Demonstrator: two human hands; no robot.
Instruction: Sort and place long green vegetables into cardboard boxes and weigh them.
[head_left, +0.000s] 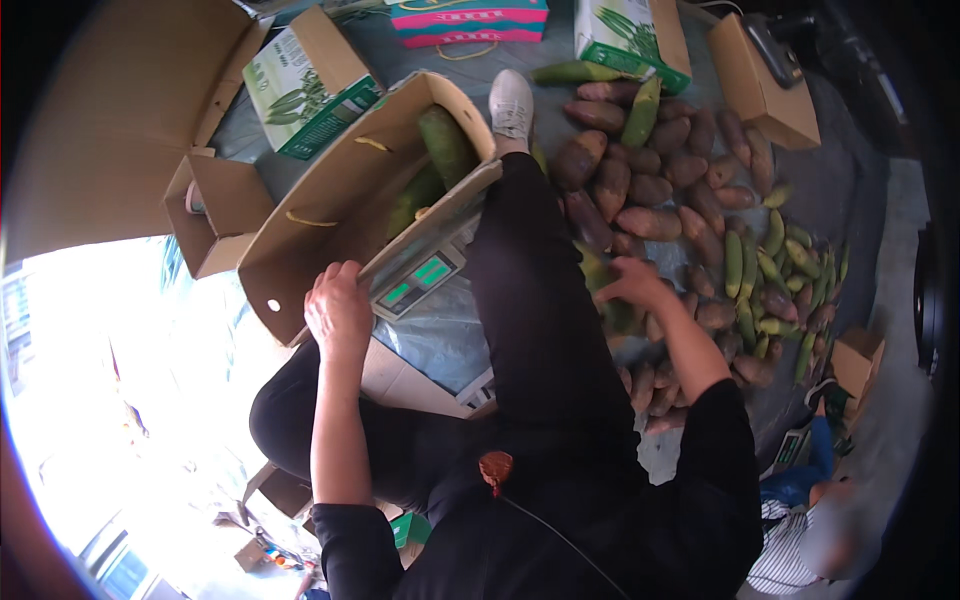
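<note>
A long open cardboard box (300,245) with yellow cord handles lies tilted to the left of my outstretched leg. Inside it are large green vegetables (446,145), long and thick like radishes. My left hand (338,308) is closed over the near edge of this box. Beside the box, partly under it, a digital scale (420,283) shows a lit green display. To the right of my leg, my right hand (632,283) curls round a thick green vegetable (594,268) at the edge of the pile. My leg and fingers hide part of it.
Brown-red vegetables (650,222) and smaller green ones (775,262) are heaped on the right. Printed cartons (310,85) stand at the far side, near a pink-and-teal box (468,22). A small open box (215,215) sits left. Another person (800,545) is at the lower right.
</note>
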